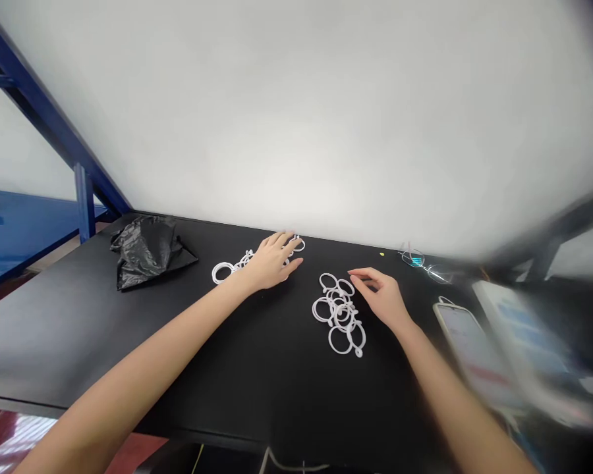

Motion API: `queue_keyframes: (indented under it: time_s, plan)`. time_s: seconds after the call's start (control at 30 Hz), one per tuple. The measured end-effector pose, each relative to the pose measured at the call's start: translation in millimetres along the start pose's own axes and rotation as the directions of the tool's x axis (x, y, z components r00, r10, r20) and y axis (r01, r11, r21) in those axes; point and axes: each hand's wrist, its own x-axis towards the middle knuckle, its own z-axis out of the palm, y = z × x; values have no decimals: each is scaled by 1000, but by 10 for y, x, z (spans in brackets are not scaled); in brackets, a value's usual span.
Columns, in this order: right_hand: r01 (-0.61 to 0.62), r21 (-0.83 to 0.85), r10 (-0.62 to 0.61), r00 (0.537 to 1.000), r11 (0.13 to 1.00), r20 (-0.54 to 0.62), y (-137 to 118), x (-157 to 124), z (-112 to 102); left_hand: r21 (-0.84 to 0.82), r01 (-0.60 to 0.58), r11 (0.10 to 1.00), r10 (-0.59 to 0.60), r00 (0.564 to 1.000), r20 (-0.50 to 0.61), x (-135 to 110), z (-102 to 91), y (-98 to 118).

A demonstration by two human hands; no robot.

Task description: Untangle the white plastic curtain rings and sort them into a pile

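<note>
My left hand (275, 260) reaches palm down over a left-hand group of white plastic rings with small eyelets (222, 271). Its fingers are spread, and it covers part of that group. A few rings (300, 245) show past its fingertips. My right hand (383, 296) is just right of a second heap of white rings (343, 316), which overlap one another on the black table. The right thumb and forefinger are slightly apart near the heap's upper right ring, with no object visible between them.
A crumpled black plastic bag (151, 250) lies on the black table (257, 382) at the left. Eyeglasses (425, 266), a phone (467, 336) and a blurred white box (528, 342) are at the right. A pale wall (306, 118) and blue metal frame (54, 112) bound the table.
</note>
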Motion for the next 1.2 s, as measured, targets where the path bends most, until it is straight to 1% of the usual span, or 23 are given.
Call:
queue_keyframes:
  time_s: [0.07,0.1,0.17,0.23,0.3,0.37,0.47,0.57,0.63,0.7,0.77,0.83,0.87,0.93,0.97,1.0,1.07,1.2]
  plan:
    - [13,15,-13,1000,1000,-10,6,-22,18,12,70,998,-70,993,98,183,84,-69]
    - [21,20,-21,1000,1000,-15,2,-34,26,16,78,997,-79,990,120,248,126,-104]
    - [33,28,-32,999,999,-32,-15,-57,40,22,64,998,-66,986,154,315,187,-169]
    - [41,34,-39,998,999,-46,-38,-76,49,33,45,998,-50,984,172,314,196,-224]
    - [47,43,-45,998,998,-52,-58,-89,54,50,37,998,-45,983,177,282,145,-270]
    - [51,53,-48,997,997,-52,-69,-97,57,70,41,997,-53,983,178,252,51,-309]
    - [41,71,-38,998,997,-55,-62,-101,64,105,73,992,-91,980,176,225,-91,-350]
    - [17,89,-12,999,996,-53,-45,-94,69,144,117,983,-139,977,160,195,-155,-326]
    - [0,103,5,999,995,-45,-48,-86,62,165,128,978,-152,979,139,171,-160,-238]
    - [-8,109,12,999,994,-36,-71,-82,42,174,122,977,-141,984,106,151,-159,-85]
    - [-1,102,3,1000,995,-18,-112,-84,8,163,95,982,-109,991,81,140,-164,116]
    - [23,83,-25,999,996,26,-160,-95,-33,118,31,993,-44,993,108,125,-167,328]
    - [37,70,-41,997,997,60,-182,-102,-53,69,-28,997,17,988,151,113,-162,427]
    - [59,43,-64,989,997,137,-216,-120,-86,-113,-151,982,175,951,254,71,-130,591]
    - [64,30,-68,983,998,172,-227,-129,-95,-199,-169,965,221,934,281,43,-100,652]
    - [65,17,-67,977,998,202,-233,-137,-100,-268,-166,949,244,925,291,12,-64,699]
    - [59,-8,-56,970,998,238,-235,-151,-96,-328,-124,937,219,937,272,-54,23,754]
    - [18,-49,-6,971,999,241,-212,-160,-52,-337,-50,940,110,981,163,-156,177,768]
